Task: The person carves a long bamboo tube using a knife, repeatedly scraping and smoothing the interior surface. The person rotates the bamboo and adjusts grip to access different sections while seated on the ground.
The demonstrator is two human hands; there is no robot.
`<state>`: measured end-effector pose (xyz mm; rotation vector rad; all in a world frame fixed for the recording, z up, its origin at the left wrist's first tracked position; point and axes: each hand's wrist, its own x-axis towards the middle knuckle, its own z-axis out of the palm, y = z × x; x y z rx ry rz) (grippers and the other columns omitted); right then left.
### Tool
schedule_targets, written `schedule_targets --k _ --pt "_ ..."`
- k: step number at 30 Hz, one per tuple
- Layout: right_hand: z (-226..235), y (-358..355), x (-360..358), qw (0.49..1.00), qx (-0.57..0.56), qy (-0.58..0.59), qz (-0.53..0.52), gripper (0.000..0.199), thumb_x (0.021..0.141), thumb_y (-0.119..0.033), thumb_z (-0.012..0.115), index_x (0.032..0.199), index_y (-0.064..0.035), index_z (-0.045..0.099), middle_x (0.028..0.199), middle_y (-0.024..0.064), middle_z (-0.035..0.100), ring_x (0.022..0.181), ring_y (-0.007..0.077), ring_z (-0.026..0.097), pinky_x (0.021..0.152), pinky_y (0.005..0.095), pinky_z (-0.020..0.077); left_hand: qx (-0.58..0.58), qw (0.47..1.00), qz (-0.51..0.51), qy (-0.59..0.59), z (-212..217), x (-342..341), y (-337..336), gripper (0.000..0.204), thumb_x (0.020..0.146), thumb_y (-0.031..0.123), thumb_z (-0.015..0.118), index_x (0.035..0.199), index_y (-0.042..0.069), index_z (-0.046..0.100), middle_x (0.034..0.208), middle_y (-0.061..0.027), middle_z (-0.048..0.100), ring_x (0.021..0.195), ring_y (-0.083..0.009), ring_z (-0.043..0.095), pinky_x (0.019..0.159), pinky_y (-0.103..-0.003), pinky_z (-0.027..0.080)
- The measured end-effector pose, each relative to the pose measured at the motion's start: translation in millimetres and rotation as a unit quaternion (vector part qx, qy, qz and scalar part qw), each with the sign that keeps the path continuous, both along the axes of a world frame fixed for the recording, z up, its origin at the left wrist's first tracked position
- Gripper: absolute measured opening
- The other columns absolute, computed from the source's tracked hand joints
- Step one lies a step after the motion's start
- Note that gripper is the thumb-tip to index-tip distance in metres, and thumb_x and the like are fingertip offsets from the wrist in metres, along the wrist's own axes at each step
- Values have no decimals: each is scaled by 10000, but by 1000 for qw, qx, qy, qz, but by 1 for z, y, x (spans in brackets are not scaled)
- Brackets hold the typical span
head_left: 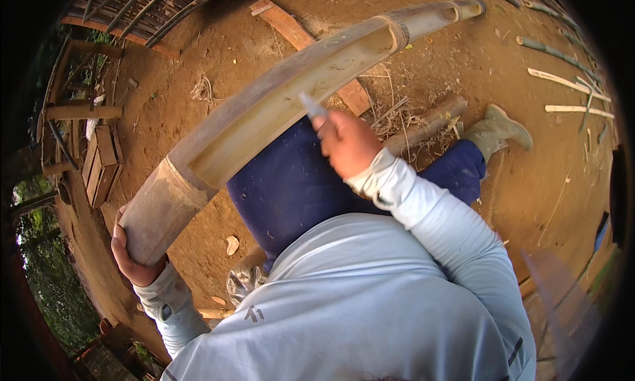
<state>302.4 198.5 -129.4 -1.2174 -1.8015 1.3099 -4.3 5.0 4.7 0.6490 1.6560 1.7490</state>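
A long, thick bamboo pole [264, 90] stretches from near left to far right across my lap, its upper side cut away lengthwise into an open trough between the joints. At its near end, my left hand [129, 252] is wrapped around the uncut section, the fingers on the outer left side. My right hand [347, 139] is closed on a knife [309, 106], whose pale blade is smeared by motion. The blade points up and left at the trough's near rim; I cannot tell whether it touches the bamboo. The knife's handle is hidden in my fist.
Flat wooden boards [288, 25] lie on the dirt floor under the bamboo. Beside my boot [506, 129] rests a shorter bamboo piece [430, 124] among shavings [397, 113]. Several poles [552, 53] lie at the far right. A wooden crate [101, 163] stands on the left.
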Motion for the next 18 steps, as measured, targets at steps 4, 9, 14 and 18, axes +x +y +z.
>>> schedule_targets --k 4,9,14,18 --pt "-26 33 13 989 -83 44 -115 346 1013 -302 518 959 20 633 674 154 619 607 282 614 593 418 474 14 999 -21 19 -3 0 -2 618 923 468 475 1239 -62 501 1174 -206 610 1096 -302 599 961 -411 455" --pt "1 11 2 995 -79 -27 -61 308 1006 -287 535 930 -10 646 649 121 637 593 250 628 620 403 487 2 999 -6 44 -1 5 2 637 908 483 476 1232 -65 503 1143 -201 614 1066 -288 605 946 -389 455" --pt "-1 40 17 974 -170 50 -144 333 1043 -306 475 984 -9 615 596 15 559 469 124 535 454 302 429 2 999 -6 46 -1 7 4 629 908 474 467 1218 -72 515 1131 -196 620 1057 -280 605 938 -376 455" --pt "11 -2 -10 994 -104 -10 9 346 1040 -315 475 936 -19 621 603 49 575 477 153 554 472 331 446 -2 998 -36 47 0 6 7 621 908 470 462 1196 -75 533 1128 -196 620 1059 -277 603 940 -371 449"
